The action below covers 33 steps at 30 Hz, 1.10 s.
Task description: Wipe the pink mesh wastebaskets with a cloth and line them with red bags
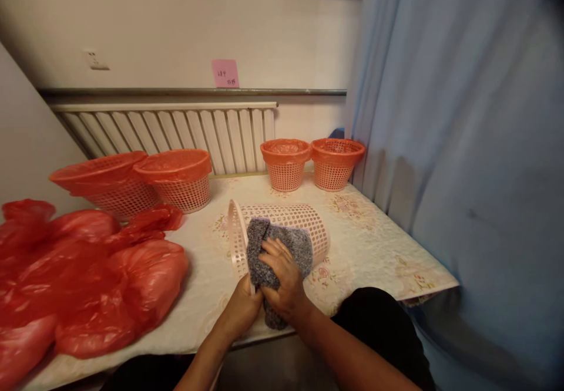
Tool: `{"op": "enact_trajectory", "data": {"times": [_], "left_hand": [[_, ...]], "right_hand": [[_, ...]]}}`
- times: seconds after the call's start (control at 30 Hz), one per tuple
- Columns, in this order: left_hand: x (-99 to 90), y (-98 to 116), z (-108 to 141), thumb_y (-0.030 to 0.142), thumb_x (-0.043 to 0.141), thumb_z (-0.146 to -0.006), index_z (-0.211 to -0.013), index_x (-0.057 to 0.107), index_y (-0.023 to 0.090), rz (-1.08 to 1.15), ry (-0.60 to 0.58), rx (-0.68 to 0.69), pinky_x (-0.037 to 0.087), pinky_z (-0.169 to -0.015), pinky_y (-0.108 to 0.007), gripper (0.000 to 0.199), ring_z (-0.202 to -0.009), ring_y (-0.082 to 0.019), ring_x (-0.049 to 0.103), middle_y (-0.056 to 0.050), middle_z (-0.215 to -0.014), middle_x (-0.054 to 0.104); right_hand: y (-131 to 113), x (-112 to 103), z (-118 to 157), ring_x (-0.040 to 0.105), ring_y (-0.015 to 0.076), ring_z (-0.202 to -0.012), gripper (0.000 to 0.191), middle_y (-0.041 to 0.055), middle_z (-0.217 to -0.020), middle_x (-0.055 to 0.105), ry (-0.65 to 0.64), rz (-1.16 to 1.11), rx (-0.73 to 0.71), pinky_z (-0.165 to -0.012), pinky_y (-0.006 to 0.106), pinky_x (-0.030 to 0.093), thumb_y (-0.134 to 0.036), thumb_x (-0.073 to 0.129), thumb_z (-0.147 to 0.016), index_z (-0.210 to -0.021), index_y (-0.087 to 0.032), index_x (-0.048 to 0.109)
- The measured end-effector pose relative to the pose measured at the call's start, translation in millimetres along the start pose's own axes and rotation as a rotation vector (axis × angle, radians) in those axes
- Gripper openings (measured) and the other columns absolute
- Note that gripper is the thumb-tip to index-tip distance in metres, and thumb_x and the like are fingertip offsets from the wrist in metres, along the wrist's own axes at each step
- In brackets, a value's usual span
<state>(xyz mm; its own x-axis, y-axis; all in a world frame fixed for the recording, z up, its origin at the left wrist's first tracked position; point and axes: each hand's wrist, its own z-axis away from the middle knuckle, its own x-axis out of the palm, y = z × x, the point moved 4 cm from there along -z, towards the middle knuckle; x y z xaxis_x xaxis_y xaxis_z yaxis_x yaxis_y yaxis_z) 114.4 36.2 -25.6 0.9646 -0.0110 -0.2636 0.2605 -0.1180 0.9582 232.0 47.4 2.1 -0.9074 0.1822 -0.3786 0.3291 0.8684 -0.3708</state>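
A light pink plastic wastebasket (317,223) with a lattice wall lies on its side at the table's front, its mouth facing left. My left hand (242,309) is closed on the basket's rim at the near side. A dark grey cloth (295,241) is spread over the basket's near outer wall and hangs down toward the table edge. My right hand (282,273) presses the cloth against the wall, fingers stretched over it and thumb near the rim. Part of the cloth's lower end hides behind my right wrist.
Two baskets lined with red bags, a left one (117,200) and a right one (185,191), stand at back left. Two more, one (285,177) beside another (332,177), stand at back right. Red plastic bags (101,285) heap at left. A blue curtain (462,144) borders the right.
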Motion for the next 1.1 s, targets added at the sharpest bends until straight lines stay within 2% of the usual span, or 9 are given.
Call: {"op": "enact_trajectory", "data": {"times": [0.17,0.3,0.43,0.63,0.73,0.8,0.87,0.97,1.1], "left_hand": [[0.5,-14,4,0.029,0.053,-0.079,-0.102,0.066,0.013,-0.060,-0.024,0.042,0.045,-0.098,-0.042,0.031,-0.099,-0.027,0.062,-0.010,-0.107,0.071],[1.8,-14,8,0.035,0.051,-0.084,-0.111,0.065,0.014,-0.080,-0.044,0.060,0.037,-0.108,-0.042,0.036,-0.115,-0.027,0.056,-0.009,-0.116,0.068],[7.6,-13,17,0.038,0.051,-0.087,-0.112,0.067,0.017,-0.106,-0.094,0.027,0.036,-0.109,-0.043,0.037,-0.118,-0.027,0.056,-0.008,-0.117,0.069],[11.1,-17,26,0.035,0.050,-0.087,-0.110,0.070,0.017,-0.147,-0.127,0.016,0.038,-0.108,-0.045,0.035,-0.113,-0.028,0.059,-0.008,-0.116,0.070],[10.3,-19,26,0.031,0.053,-0.085,-0.109,0.070,0.017,-0.146,-0.150,0.001,0.038,-0.108,-0.045,0.033,-0.112,-0.028,0.060,-0.008,-0.116,0.070],[9.1,-15,25,0.029,0.056,-0.082,-0.109,0.069,0.017,-0.100,-0.179,-0.003,0.037,-0.109,-0.044,0.032,-0.115,-0.028,0.058,-0.008,-0.117,0.069],[4.9,-8,22,0.031,0.060,-0.080,-0.113,0.066,0.016,-0.024,-0.154,-0.017,0.037,-0.109,-0.044,0.036,-0.118,-0.028,0.057,-0.009,-0.120,0.068],[-5.3,6,13,0.037,0.063,-0.079,-0.120,0.059,0.013,0.135,-0.020,-0.051,0.041,-0.105,-0.044,0.048,-0.117,-0.028,0.058,-0.011,-0.123,0.066],[-12.0,16,0,0.040,0.062,-0.078,-0.114,0.059,0.011,0.167,0.086,-0.072,0.045,-0.100,-0.044,0.046,-0.111,-0.029,0.061,-0.014,-0.119,0.067]], "right_hand": [[1,2,1,0.043,0.0251,-0.131,0.052,0.0120,-0.133,0.053,-0.011,0.036,-0.005,-0.112,0.053,0.030,-0.011,0.051,-0.068,-0.119,-0.018,0.052],[17,-3,-7,0.046,0.0226,-0.129,0.051,0.0093,-0.129,0.058,0.071,0.026,0.071,-0.113,0.051,0.029,-0.006,0.046,-0.068,-0.117,-0.020,0.054],[50,-20,-12,0.048,0.0214,-0.127,0.051,0.0093,-0.128,0.059,0.185,0.100,0.245,-0.112,0.047,0.032,-0.006,0.046,-0.071,-0.119,-0.018,0.057],[107,-66,-3,0.058,0.0244,-0.114,0.048,0.0107,-0.121,0.064,0.382,0.286,0.576,-0.101,0.042,0.043,-0.015,0.048,-0.074,-0.120,-0.016,0.060],[122,-85,4,0.063,0.0265,-0.102,0.045,0.0110,-0.111,0.069,0.455,0.350,0.736,-0.093,0.042,0.047,-0.020,0.049,-0.074,-0.116,-0.016,0.063],[125,-91,6,0.065,0.0269,-0.096,0.043,0.0106,-0.106,0.070,0.465,0.365,0.780,-0.090,0.042,0.048,-0.022,0.049,-0.074,-0.114,-0.016,0.064],[124,-89,7,0.065,0.0265,-0.096,0.043,0.0107,-0.106,0.070,0.461,0.354,0.765,-0.090,0.041,0.048,-0.022,0.049,-0.074,-0.114,-0.016,0.064],[118,-77,6,0.062,0.0250,-0.104,0.046,0.0109,-0.114,0.067,0.428,0.308,0.675,-0.095,0.041,0.046,-0.020,0.049,-0.073,-0.117,-0.016,0.061],[104,-54,3,0.053,0.0231,-0.121,0.050,0.0113,-0.127,0.060,0.302,0.218,0.447,-0.106,0.044,0.040,-0.012,0.048,-0.072,-0.121,-0.016,0.058]]}}
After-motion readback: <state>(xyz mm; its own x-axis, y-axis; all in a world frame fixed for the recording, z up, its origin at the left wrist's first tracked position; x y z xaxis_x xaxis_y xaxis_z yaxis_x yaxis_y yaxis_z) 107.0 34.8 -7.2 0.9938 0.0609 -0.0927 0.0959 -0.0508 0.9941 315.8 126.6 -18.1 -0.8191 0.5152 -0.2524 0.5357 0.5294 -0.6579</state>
